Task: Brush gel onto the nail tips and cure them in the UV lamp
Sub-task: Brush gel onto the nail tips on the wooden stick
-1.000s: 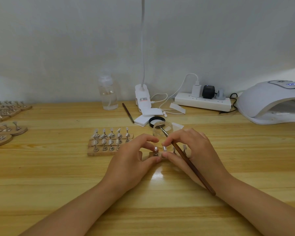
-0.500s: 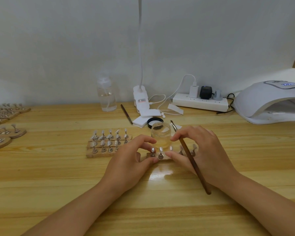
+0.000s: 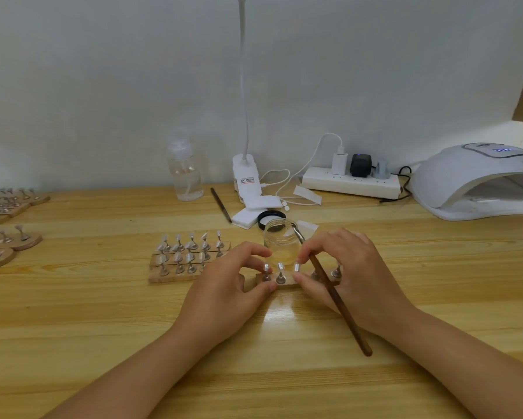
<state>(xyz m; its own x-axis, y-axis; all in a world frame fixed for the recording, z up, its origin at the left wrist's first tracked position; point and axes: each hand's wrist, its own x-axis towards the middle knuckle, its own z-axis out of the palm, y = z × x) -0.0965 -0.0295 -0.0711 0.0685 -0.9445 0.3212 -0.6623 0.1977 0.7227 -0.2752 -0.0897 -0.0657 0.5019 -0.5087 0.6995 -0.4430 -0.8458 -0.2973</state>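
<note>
A small wooden strip (image 3: pixel 287 281) carrying nail tips on metal stands lies at the table's centre. My left hand (image 3: pixel 224 291) pinches its left end between thumb and forefinger. My right hand (image 3: pixel 354 276) holds a brown-handled gel brush (image 3: pixel 335 294) and pinches one nail tip (image 3: pixel 297 267) on the strip; the brush head points up beside the open glass gel jar (image 3: pixel 279 240) just behind. The white UV lamp (image 3: pixel 478 182) stands at the far right, its opening facing me.
Two more strips of nail tips (image 3: pixel 187 255) lie left of my hands. Several wooden holders (image 3: pixel 9 237) sit at the left edge. Behind are a clear pump bottle (image 3: pixel 185 173), a spare brush (image 3: pixel 220 204), a clip lamp base (image 3: pixel 245 176), white pads, a jar lid and a power strip (image 3: pixel 351 181).
My right hand has shifted slightly right, uncovering more stands on the strip, and the brush head has lifted out of the jar to beside its rim. The left hand stays on the strip.
</note>
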